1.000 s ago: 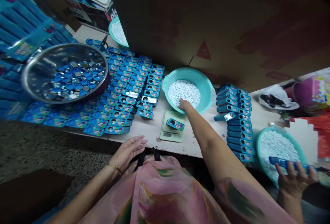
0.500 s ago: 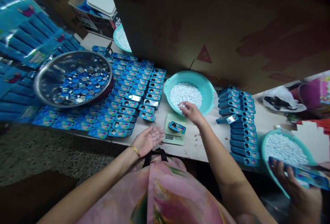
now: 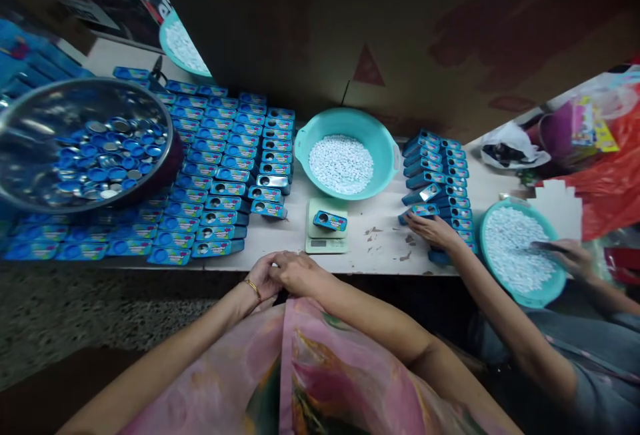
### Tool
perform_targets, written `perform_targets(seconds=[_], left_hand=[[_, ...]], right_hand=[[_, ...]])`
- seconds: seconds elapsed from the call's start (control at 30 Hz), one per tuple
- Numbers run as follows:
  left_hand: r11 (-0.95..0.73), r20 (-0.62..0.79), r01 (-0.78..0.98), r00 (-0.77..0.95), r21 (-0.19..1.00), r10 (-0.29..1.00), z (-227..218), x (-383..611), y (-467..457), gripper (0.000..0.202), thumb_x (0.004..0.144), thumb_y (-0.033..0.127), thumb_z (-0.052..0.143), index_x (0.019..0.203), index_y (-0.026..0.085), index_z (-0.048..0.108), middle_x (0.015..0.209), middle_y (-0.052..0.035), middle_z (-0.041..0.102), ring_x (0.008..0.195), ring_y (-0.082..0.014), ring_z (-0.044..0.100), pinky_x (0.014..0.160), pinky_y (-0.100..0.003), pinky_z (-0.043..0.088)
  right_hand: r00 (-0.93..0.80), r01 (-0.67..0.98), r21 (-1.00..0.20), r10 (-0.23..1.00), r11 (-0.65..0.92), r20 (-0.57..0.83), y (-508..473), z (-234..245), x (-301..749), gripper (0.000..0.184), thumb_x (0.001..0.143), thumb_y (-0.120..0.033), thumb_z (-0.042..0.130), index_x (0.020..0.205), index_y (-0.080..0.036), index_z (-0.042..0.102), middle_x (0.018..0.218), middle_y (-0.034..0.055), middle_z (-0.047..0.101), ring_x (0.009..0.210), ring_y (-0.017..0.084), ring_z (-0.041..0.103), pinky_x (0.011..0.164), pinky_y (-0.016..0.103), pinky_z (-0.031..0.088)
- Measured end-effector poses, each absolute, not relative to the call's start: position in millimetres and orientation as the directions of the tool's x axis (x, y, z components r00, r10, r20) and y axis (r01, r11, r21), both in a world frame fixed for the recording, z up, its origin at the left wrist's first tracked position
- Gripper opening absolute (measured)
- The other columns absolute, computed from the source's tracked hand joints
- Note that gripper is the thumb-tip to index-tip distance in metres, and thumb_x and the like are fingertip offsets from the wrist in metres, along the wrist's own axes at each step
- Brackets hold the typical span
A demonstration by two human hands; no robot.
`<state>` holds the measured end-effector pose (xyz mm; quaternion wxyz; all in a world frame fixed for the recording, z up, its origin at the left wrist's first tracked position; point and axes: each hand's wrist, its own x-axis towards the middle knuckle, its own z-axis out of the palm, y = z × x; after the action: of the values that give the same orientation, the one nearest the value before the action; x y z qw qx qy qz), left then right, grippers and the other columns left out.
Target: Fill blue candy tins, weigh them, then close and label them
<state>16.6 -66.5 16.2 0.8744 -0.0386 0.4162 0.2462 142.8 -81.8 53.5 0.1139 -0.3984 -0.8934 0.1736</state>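
Observation:
My left hand (image 3: 263, 276) and my right hand (image 3: 299, 273) meet in front of the table's near edge. The right one's curled fingers lie over the left one's palm, and whatever sits between them is hidden. Just beyond, a pale green kitchen scale (image 3: 326, 208) carries a small blue tin (image 3: 331, 221) lying on its side, its round opening at the left end. Behind the scale stands a turquoise basin (image 3: 383, 165) with white pellets (image 3: 341, 163) in it.
Rows of blue tins (image 3: 227, 188) fill the left, beside a steel bowl (image 3: 30, 185) of caps. At right, a co-worker's hand (image 3: 434, 229) touches a tin in another group. Their other hand (image 3: 575, 259) holds a dark tool in a second pellet basin (image 3: 543, 298). Cardboard (image 3: 300, 28) stands behind.
My right hand has come from the pellet basin to my left hand, which lay open, palm up. The co-worker's tin has moved from above their basin to the right-hand group. The view has shifted.

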Motion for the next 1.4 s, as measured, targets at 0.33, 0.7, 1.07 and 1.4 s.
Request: perform_targets(seconds=[0.33,0.7,1.07,1.4], left_hand=[[0.861,-0.825,-0.435,0.361,0.264,0.435,31.4,17.0,-62.1,0.014,0.074,0.009,0.049,0.078,0.004,0.061,0.076,-0.0167,0.066,0.074,-0.0213,0.064,0.066,-0.029,0.054],[0.819,-0.777,-0.471,0.359,0.328,0.518,36.5,11.5,-69.1,0.015,0.073,0.01,0.053,0.079,0.003,0.064,0.08,-0.0169,0.066,0.073,-0.0202,0.064,0.064,-0.026,0.054],[0.834,-0.771,-0.451,0.389,0.317,0.504,32.1,21.2,-66.2,0.017,0.073,0.008,0.051,0.084,0.002,0.063,0.083,-0.0165,0.066,0.078,-0.0201,0.063,0.068,-0.026,0.053],[0.83,-0.737,-0.481,0.445,0.282,0.508,40.2,22.2,-74.9,0.015,0.078,0.008,0.045,0.081,0.005,0.059,0.078,-0.0128,0.065,0.072,-0.0173,0.063,0.071,-0.03,0.052]], right_hand=[[-0.226,0.794,-0.543,0.962,0.273,0.154,-60.1,59.4,235.3,0.015,0.085,-0.022,0.044,0.089,-0.019,0.058,0.083,0.0047,0.054,0.078,0.013,0.051,0.069,0.022,0.038],[-0.249,0.926,-0.272,0.965,0.263,0.085,-38.8,49.0,237.0,0.022,0.085,-0.022,0.041,0.1,-0.024,0.058,0.091,0.0051,0.053,0.08,0.015,0.049,0.06,0.021,0.035],[-0.174,0.825,-0.484,0.946,0.292,0.275,-60.1,35.9,240.5,0.029,0.085,-0.018,0.039,0.106,-0.024,0.059,0.108,0.0056,0.055,0.098,0.016,0.05,0.083,0.026,0.042],[-0.446,0.748,-0.461,0.876,0.477,0.184,-99.2,53.0,188.4,0.026,0.085,-0.025,0.042,0.108,-0.02,0.054,0.103,0.0078,0.055,0.091,0.017,0.049,0.079,0.028,0.043]])
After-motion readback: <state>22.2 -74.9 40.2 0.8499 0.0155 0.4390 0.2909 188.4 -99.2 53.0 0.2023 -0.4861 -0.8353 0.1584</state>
